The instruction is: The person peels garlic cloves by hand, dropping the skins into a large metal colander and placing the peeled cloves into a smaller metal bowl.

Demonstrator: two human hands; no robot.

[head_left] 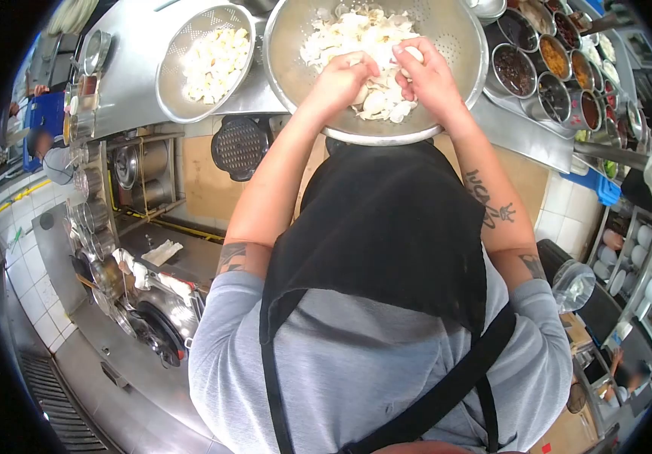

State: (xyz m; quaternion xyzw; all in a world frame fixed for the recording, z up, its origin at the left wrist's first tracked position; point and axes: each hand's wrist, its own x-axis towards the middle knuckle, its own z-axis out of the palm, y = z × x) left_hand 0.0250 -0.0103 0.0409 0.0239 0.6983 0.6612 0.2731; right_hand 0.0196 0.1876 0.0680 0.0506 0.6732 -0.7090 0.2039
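A large metal colander (pixel 458 98) sits in front of me on the steel counter. Pale white mushroom pieces (pixel 356 30), sliced or torn, lie heaped in it. Over the heap, my left hand (pixel 345 79) is closed, its curled fingers on a white mushroom piece. My right hand (pixel 429 76) is closed too, thumb and fingers round a whitish mushroom (pixel 414 54). Both hands are inside the rim, close together but apart. To the left stands a smaller colander (pixel 174 60) with cream-white cut chunks (pixel 218 66).
Several metal containers of sauces and chopped ingredients (pixel 513 69) line the right side. A black perforated stool top (pixel 241 147) is below the counter (pixel 125 68). Pans and a stove area (pixel 152 325) lie left. One person (pixel 55 159) is at far left, another (pixel 628 378) at far right.
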